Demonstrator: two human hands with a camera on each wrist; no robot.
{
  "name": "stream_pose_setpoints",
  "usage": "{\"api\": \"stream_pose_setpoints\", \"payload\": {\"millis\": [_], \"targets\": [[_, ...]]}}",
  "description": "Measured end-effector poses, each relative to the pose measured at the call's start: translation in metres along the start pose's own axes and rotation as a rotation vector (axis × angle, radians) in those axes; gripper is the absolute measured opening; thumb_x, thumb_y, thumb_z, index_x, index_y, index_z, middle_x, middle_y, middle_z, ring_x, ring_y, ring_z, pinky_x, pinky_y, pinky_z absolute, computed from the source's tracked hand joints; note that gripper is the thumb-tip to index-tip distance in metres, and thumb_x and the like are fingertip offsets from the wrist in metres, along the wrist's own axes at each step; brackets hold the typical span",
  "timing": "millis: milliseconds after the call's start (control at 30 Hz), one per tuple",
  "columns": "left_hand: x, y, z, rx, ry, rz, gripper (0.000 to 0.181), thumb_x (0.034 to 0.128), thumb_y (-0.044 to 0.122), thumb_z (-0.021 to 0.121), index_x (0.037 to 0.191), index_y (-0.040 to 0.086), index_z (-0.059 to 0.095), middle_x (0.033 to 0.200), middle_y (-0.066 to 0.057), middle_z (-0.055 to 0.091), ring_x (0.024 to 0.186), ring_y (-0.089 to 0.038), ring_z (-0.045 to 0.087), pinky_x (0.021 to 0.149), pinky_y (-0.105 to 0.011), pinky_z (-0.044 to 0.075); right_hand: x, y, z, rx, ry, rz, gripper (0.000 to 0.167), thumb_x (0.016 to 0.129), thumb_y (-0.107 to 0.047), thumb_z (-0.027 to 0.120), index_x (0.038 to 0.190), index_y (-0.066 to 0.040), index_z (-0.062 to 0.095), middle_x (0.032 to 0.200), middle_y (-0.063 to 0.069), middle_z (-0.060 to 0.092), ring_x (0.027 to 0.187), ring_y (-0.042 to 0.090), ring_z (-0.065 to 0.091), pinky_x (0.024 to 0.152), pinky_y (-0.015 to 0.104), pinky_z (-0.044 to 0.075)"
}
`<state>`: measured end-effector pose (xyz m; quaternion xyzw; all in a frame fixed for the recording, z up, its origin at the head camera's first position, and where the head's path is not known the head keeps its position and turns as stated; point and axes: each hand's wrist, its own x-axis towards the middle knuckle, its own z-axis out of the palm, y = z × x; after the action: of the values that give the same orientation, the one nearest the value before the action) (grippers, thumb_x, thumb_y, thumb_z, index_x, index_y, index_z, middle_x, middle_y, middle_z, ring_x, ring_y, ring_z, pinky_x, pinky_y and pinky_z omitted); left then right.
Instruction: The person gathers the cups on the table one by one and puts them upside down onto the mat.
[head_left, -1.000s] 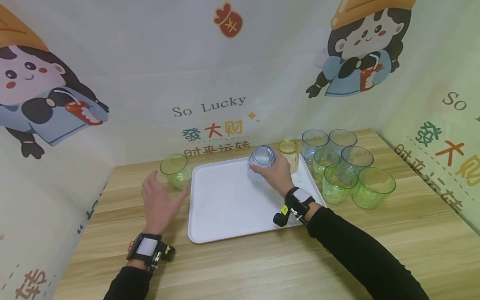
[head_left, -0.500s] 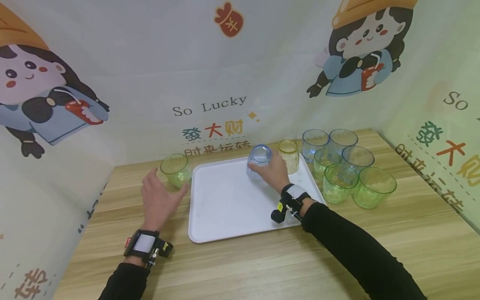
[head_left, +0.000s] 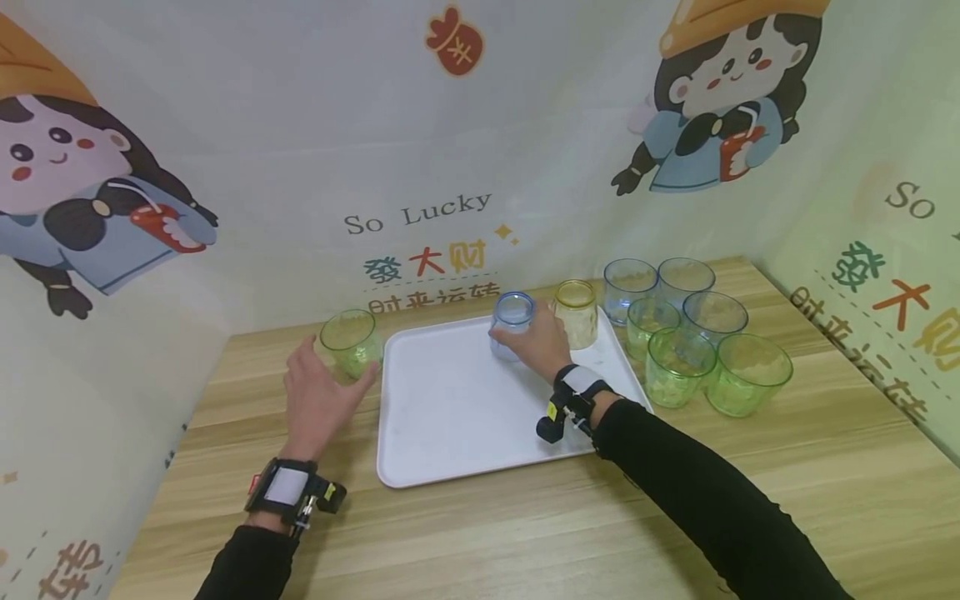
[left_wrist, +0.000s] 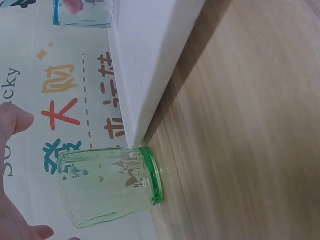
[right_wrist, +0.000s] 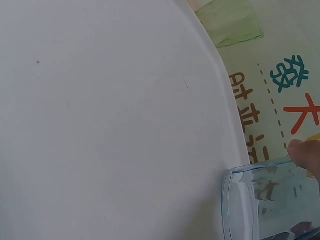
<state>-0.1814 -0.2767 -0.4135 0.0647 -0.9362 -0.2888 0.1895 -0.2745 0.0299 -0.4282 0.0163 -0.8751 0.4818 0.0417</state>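
My right hand (head_left: 543, 343) grips a blue drinking glass (head_left: 507, 333) at the back of the white tray (head_left: 442, 408). The glass is upside down, its blue base ring uppermost; in the right wrist view its mouth end meets the tray surface, with my thumb (right_wrist: 305, 154) against its side. Just right of it stands an inverted yellow glass (head_left: 577, 325) on the tray. Left of the tray an upright green glass (head_left: 349, 343) stands on the table. My left hand (head_left: 321, 408) is spread around it, and the left wrist view shows thumb and fingers apart from the glass (left_wrist: 102, 187).
Right of the tray is a close group of upright glasses, several in all: blue ones (head_left: 628, 292) behind and green ones (head_left: 678, 375) in front. Printed cloth walls (head_left: 285, 208) rise behind and at both sides of the wooden table (head_left: 480, 533).
My right hand has shifted slightly left with the blue glass, widening its gap from the yellow one, and the glass stands more upright. The left hand has barely moved.
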Motion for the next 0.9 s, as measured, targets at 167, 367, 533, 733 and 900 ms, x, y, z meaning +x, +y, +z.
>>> {"api": "stream_pose_setpoints", "payload": {"millis": [167, 367, 533, 733, 900], "targets": [[0.0005, -0.0007, 0.0003, -0.022, -0.016, -0.011, 0.105, 0.0889, 0.049, 0.075, 0.154, -0.01, 0.017, 0.149, -0.037, 0.028, 0.132, -0.052, 0.034, 0.106, -0.065, 0.035, 0.0027, -0.0016, 0.0028, -0.031, -0.005, 0.005, 0.085, 0.085, -0.04, 0.084, 0.146, 0.003, 0.043, 0.138, 0.022, 0.057, 0.126, 0.037, 0.055, 0.103, 0.05, 0.047], [0.0002, 0.0035, -0.0015, -0.044, -0.037, -0.037, 0.105, 0.0897, 0.046, 0.075, 0.155, -0.011, 0.015, 0.15, -0.038, 0.026, 0.133, -0.053, 0.033, 0.107, -0.066, 0.033, 0.0051, -0.0016, 0.0048, -0.072, -0.005, 0.022, 0.086, 0.085, -0.044, 0.082, 0.145, 0.002, 0.043, 0.135, 0.021, 0.058, 0.123, 0.037, 0.057, 0.101, 0.049, 0.048], [0.0004, 0.0033, -0.0019, -0.043, -0.041, -0.056, 0.105, 0.0897, 0.046, 0.075, 0.155, -0.01, 0.015, 0.15, -0.037, 0.026, 0.133, -0.052, 0.033, 0.107, -0.066, 0.034, 0.0082, 0.0017, 0.0067, -0.098, -0.01, 0.023, 0.09, 0.085, -0.049, 0.081, 0.146, 0.003, 0.041, 0.135, 0.023, 0.058, 0.122, 0.037, 0.057, 0.099, 0.049, 0.05], [0.0012, 0.0015, -0.0012, -0.059, -0.052, -0.069, 0.106, 0.0896, 0.047, 0.074, 0.155, -0.01, 0.014, 0.15, -0.037, 0.026, 0.134, -0.052, 0.033, 0.107, -0.066, 0.033, 0.0069, 0.0024, 0.0056, -0.071, -0.013, 0.014, 0.09, 0.084, -0.046, 0.083, 0.145, 0.004, 0.04, 0.135, 0.022, 0.057, 0.124, 0.037, 0.056, 0.101, 0.049, 0.049], [0.002, -0.001, -0.0007, -0.069, -0.063, -0.088, 0.108, 0.0896, 0.05, 0.074, 0.156, -0.009, 0.013, 0.151, -0.037, 0.025, 0.135, -0.052, 0.032, 0.108, -0.066, 0.032, 0.0028, 0.0003, 0.0028, -0.042, -0.02, 0.005, 0.093, 0.082, -0.043, 0.085, 0.147, 0.004, 0.038, 0.137, 0.023, 0.055, 0.126, 0.038, 0.054, 0.103, 0.05, 0.047]]}}
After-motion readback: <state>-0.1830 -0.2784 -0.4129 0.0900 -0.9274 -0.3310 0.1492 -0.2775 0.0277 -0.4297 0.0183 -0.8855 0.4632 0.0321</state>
